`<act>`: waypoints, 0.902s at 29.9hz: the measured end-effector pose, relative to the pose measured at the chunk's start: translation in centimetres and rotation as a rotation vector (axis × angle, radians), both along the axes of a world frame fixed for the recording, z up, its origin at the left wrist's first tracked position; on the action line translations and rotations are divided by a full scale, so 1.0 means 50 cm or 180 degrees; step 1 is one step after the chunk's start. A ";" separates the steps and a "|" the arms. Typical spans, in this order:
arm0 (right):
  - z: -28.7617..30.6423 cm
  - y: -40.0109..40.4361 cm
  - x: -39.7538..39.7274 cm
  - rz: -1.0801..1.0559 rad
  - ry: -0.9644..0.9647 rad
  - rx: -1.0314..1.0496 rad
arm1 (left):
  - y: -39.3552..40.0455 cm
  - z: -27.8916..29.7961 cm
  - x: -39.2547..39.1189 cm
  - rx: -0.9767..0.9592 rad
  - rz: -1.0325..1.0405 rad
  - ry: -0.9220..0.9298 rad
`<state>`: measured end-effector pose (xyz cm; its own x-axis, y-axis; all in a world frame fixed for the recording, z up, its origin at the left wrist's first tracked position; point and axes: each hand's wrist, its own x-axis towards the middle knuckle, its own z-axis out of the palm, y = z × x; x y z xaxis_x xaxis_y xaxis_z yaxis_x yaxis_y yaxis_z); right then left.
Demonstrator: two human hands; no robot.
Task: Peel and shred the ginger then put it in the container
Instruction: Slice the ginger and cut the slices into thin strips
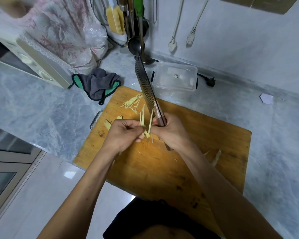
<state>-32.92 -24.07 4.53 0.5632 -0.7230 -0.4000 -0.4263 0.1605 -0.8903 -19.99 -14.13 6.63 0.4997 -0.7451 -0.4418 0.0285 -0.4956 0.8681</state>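
Shredding mostly done: left hand (123, 133) pinches ginger shreds (146, 125) over the cutting board (188, 152), right hand (169, 133) grips the cleaver (145, 83); the container (175, 80) past the board's far edge looks unfilled.

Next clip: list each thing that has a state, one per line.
Left hand: pinching ginger strips.
Right hand: gripping the cleaver, blade raised off the board.
Ginger shreds: loose on the cutting board.
Plastic container: lid on.
Wall plugs: hanging unplugged.
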 end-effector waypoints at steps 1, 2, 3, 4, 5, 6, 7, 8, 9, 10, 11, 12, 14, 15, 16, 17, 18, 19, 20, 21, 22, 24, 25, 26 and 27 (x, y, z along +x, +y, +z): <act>-0.002 -0.002 -0.001 -0.0011 0.0007 0.0018 | 0.001 -0.002 0.003 -0.0012 0.0014 0.0045; -0.002 -0.005 -0.002 -0.0015 0.0017 0.0018 | 0.002 -0.004 0.005 -0.0022 0.0000 0.0086; -0.002 -0.006 -0.002 -0.0010 0.0026 0.0004 | 0.001 -0.006 0.005 -0.0024 -0.0030 0.0122; -0.001 -0.007 -0.002 0.0006 0.0035 -0.0021 | 0.000 -0.008 0.005 -0.0030 -0.0064 0.0150; -0.001 -0.007 -0.001 0.0027 0.0040 -0.0055 | -0.001 -0.009 0.003 -0.0042 -0.0106 0.0165; 0.000 -0.007 0.000 0.0052 0.0043 -0.0087 | -0.003 -0.010 0.002 -0.0059 -0.0157 0.0158; 0.001 -0.006 0.001 0.0081 0.0053 -0.0127 | -0.005 -0.011 0.002 -0.0069 -0.0195 0.0132; 0.002 -0.005 0.002 0.0112 0.0075 -0.0174 | -0.007 -0.013 0.003 -0.0070 -0.0211 0.0095; 0.003 -0.004 0.002 0.0134 0.0097 -0.0225 | -0.010 -0.016 0.004 -0.0060 -0.0203 0.0058; 0.003 -0.003 0.001 0.0141 0.0108 -0.0267 | -0.012 -0.022 0.007 -0.0027 -0.0194 -0.0002; 0.002 -0.003 0.000 0.0134 0.0114 -0.0301 | -0.014 -0.027 0.009 0.0016 -0.0191 -0.0062; 0.002 -0.004 -0.003 0.0131 0.0128 -0.0336 | -0.016 -0.035 0.011 0.0065 -0.0212 -0.0199; 0.001 -0.006 -0.014 0.0152 0.0216 -0.0400 | -0.019 -0.056 0.019 0.0227 -0.0365 -0.0778; 0.001 -0.007 -0.022 0.0168 0.0281 -0.0420 | -0.020 -0.065 0.023 0.0368 -0.0458 -0.1078; 0.002 -0.008 -0.032 0.0187 0.0347 -0.0436 | -0.020 -0.074 0.025 0.0527 -0.0542 -0.1266; 0.002 -0.010 -0.042 0.0205 0.0407 -0.0448 | -0.022 -0.085 0.025 0.0676 -0.0649 -0.1359; 0.001 -0.011 -0.053 0.0219 0.0467 -0.0453 | -0.025 -0.097 0.023 0.0815 -0.0770 -0.1409; 0.001 -0.012 -0.064 0.0225 0.0525 -0.0452 | -0.029 -0.107 0.017 0.0933 -0.0884 -0.1467; 0.001 -0.012 -0.073 0.0226 0.0579 -0.0454 | -0.033 -0.118 0.009 0.1044 -0.0982 -0.1535; 0.001 -0.011 -0.082 0.0225 0.0621 -0.0463 | -0.037 -0.125 0.000 0.1118 -0.1041 -0.1620; 0.001 -0.010 -0.089 0.0221 0.0647 -0.0483 | -0.042 -0.130 -0.011 0.1171 -0.1059 -0.1712; 0.001 -0.007 -0.103 0.0200 0.0672 -0.0524 | -0.050 -0.138 -0.034 0.1123 -0.1042 -0.1939; 0.001 -0.006 -0.109 0.0192 0.0673 -0.0530 | -0.054 -0.142 -0.045 0.1083 -0.1020 -0.2042; 0.001 -0.005 -0.114 0.0191 0.0668 -0.0529 | -0.056 -0.144 -0.055 0.1051 -0.0980 -0.2108; 0.002 -0.004 -0.119 0.0188 0.0662 -0.0529 | -0.058 -0.143 -0.063 0.1039 -0.0959 -0.2149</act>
